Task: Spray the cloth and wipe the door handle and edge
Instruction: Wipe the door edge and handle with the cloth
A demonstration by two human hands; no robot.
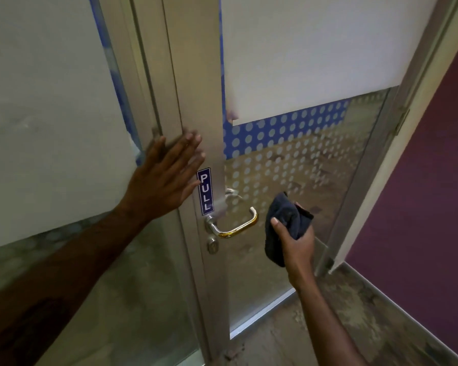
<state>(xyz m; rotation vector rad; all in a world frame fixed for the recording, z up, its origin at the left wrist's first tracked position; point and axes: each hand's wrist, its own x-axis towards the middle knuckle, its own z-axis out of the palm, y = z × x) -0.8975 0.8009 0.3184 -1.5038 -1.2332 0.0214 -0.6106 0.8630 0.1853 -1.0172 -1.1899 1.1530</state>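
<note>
A glass door with an aluminium frame [196, 75] fills the view. Its curved metal handle [238, 228] juts out below a blue PULL sticker [205, 191], with a keyhole [212, 246] underneath. My left hand [164, 180] lies flat, fingers spread, against the door's edge stile just left of the sticker. My right hand [295, 241] holds a crumpled dark blue cloth [286, 220] a little to the right of the handle, apart from it. No spray bottle is in view.
A fixed frosted glass panel [50, 114] stands to the left. The door glass carries a blue dotted band [283, 128]. A purple wall [428, 180] with a skirting strip closes in on the right. Speckled floor [328, 326] lies below.
</note>
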